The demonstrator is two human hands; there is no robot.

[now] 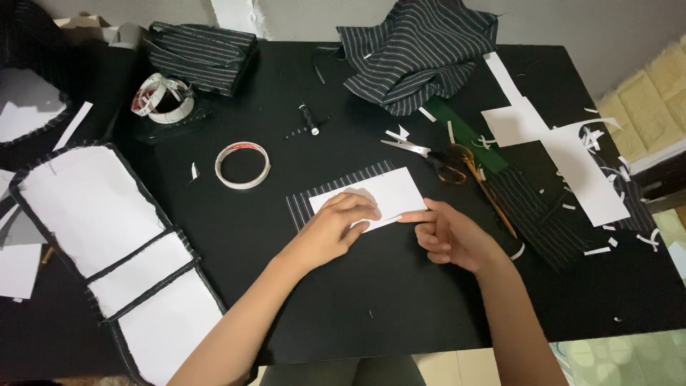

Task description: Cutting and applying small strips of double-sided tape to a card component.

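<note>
From the head camera, looking down on a black table [371,300], the left hand [336,229] lies flat, fingers spread and pressing on a white paper rectangle [386,193]. That paper sits on a striped fabric piece [314,196] near the table's middle, with the stripes showing along its left and top edges. The right hand [450,236] is loosely curled, its index finger stretched out to touch the paper's right edge; it grips nothing. Just beyond the paper lie scissors [429,156] with dark handles, and a tape roll [243,165] rests to the left. A heap of striped cloth [418,53] sits at the far edge, a coiled measuring tape [163,99] at far left, and white paper scraps [593,136] scatter to the right.
</note>
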